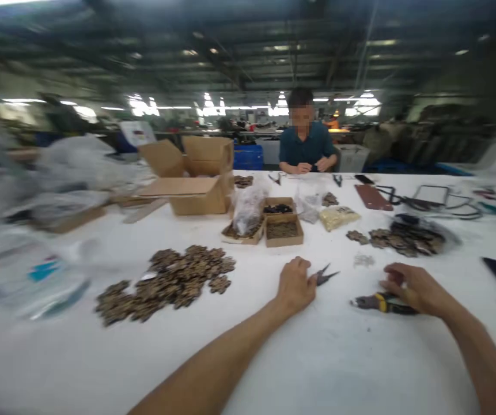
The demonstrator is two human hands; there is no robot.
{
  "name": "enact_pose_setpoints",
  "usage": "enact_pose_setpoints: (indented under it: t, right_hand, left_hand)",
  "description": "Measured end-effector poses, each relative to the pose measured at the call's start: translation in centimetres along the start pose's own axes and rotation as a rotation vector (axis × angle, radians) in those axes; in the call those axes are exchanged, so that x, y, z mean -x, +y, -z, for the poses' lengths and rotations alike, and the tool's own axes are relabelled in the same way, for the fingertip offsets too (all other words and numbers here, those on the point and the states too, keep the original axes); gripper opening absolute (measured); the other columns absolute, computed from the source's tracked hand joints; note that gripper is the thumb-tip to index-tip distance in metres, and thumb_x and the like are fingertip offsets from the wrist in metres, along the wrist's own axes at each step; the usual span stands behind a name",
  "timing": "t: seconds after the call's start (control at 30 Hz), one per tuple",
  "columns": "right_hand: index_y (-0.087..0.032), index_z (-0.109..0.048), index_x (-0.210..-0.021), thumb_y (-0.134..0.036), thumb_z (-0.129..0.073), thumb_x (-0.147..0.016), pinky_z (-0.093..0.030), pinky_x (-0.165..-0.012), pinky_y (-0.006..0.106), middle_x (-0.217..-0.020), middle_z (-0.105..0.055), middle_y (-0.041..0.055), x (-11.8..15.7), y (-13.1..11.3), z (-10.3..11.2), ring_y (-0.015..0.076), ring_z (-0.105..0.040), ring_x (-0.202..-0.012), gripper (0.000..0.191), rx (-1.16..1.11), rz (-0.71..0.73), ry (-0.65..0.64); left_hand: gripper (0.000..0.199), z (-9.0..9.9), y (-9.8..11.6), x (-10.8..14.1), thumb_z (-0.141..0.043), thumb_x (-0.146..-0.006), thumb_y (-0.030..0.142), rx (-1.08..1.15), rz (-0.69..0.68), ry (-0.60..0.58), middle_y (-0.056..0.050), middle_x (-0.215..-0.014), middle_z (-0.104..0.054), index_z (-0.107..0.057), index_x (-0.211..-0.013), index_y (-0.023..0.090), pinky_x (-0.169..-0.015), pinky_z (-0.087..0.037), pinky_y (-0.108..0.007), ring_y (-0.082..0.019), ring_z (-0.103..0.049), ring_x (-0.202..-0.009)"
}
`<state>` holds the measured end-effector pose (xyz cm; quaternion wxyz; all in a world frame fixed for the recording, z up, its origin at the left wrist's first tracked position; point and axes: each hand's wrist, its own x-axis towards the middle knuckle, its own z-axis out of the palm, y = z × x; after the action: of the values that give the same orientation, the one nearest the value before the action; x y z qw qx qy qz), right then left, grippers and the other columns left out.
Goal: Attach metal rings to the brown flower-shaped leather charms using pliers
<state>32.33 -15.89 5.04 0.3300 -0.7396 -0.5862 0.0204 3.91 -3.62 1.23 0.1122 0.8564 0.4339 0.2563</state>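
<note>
Forearms [217, 360] foremost; left hand [297, 284] gripping snips [321, 279]; right hand [412, 287] half-curled at pliers [382, 303], hold unclear.

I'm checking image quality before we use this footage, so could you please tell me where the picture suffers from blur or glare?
In the head view, the plastic bag with a blue mark at the left is smeared; in the head view, bright patches at the back glare white; also in the head view, the left hand and right hand are readable, though slightly soft.
</note>
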Motion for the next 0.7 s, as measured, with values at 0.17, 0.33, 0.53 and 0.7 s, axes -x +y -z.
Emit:
enact_pose_setpoints:
  t: [0.17,0.33,0.53,0.7]
  right_hand:
    - [-0.021,-0.062,-0.122,-0.035,-0.058,-0.099,-0.055,-0.09,0.041,-0.128,-0.06,0.009,-1.9,0.9,-2.1,0.0219,-0.063,-0.106,0.028,0.127,-0.102,-0.001]
    - [-0.02,-0.061,-0.124,-0.035,-0.059,-0.098,-0.056,-0.09,0.043,-0.128,-0.061,0.0092,-3.0,1.2,-4.0,0.0226,-0.063,-0.106,0.03,0.158,-0.117,-0.026]
    - [-0.02,-0.061,-0.123,-0.036,-0.059,-0.098,-0.056,-0.089,0.042,-0.126,-0.061,0.0091,-4.3,2.5,-5.3,0.0216,-0.063,-0.104,0.029,0.216,-0.127,-0.035]
    - [-0.02,-0.065,-0.119,-0.04,-0.058,-0.094,-0.053,-0.076,0.035,-0.098,-0.067,0.0061,-4.7,4.5,-7.0,0.0192,-0.064,-0.081,0.033,0.204,-0.095,-0.051]
  left_hand:
    - [0.018,0.0,-0.9,-1.4,-0.054,-0.09,0.022,0.01,-0.091,0.012,-0.006,-0.107,-0.06,-0.061,-0.106,0.019,-0.09,-0.044,-0.035,-0.021,-0.056,-0.099]
    - [0.013,0.4,-0.8,-1.6,-0.053,-0.09,0.021,-0.028,-0.026,-0.017,-0.005,-0.099,-0.061,-0.062,-0.1,0.019,-0.081,-0.042,-0.032,-0.02,-0.058,-0.092]
    - [0.014,0.3,-1.5,-2.3,-0.05,-0.093,0.023,-0.017,0.03,-0.087,-0.006,-0.097,-0.063,-0.061,-0.1,0.019,-0.075,-0.04,-0.031,-0.02,-0.06,-0.085]
    - [0.017,0.5,-1.7,-2.4,-0.046,-0.094,0.025,-0.021,0.047,-0.172,-0.006,-0.092,-0.066,-0.062,-0.096,0.02,-0.075,-0.039,-0.033,-0.021,-0.061,-0.082]
